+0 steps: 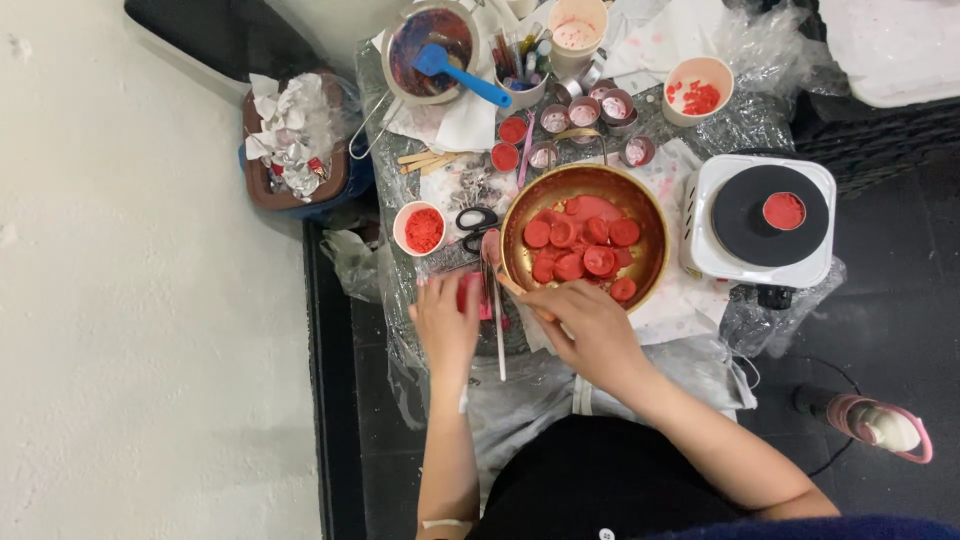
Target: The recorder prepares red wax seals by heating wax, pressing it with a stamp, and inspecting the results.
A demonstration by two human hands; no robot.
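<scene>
Both hands, left point(446, 322) and right point(585, 322), grip small red pieces beside the gold bowl point(652, 222).

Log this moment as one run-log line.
left hand: on red piece beside thin stick | right hand: at rim of gold bowl holding red wax discs | hot plate: right

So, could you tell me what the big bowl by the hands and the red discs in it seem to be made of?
The big bowl looks like metal with a polished golden finish: its inner wall gleams and reflects. The red discs look like wax or a similar cast material, smooth and matt; the picture cannot settle which. The right hand is at the bowl's near rim.
</scene>
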